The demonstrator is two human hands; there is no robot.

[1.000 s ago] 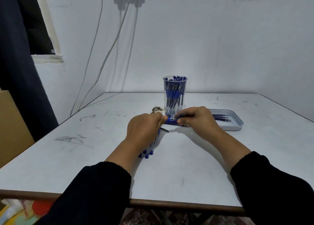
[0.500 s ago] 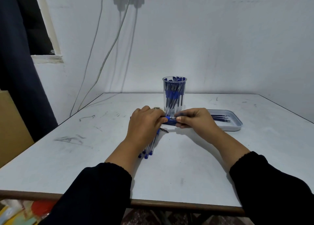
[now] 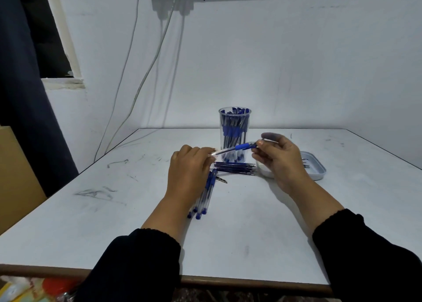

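A slim pen (image 3: 235, 148) with a clear plastic barrel and a blue ribbed grip is held in the air between both hands, just in front of the cup (image 3: 234, 123), tilted slightly up to the right. The left hand (image 3: 189, 169) curls its fingertips over the barrel's clear end, knuckles up. The right hand (image 3: 278, 158) pinches the grip end between thumb and fingers, one finger blurred. The cup is a tall, clear plastic cylinder packed with upright pens of the same kind. Below the held pen, a bundle of thin dark refills (image 3: 235, 168) lies flat on the desk (image 3: 137, 210), and a few loose pens (image 3: 204, 199) with blue end plugs lie side by side partly under the left wrist. A shallow, rounded pale tray (image 3: 316, 169) sits behind the right hand. The desk is matte white, scuffed with grey marks and edged in brown.
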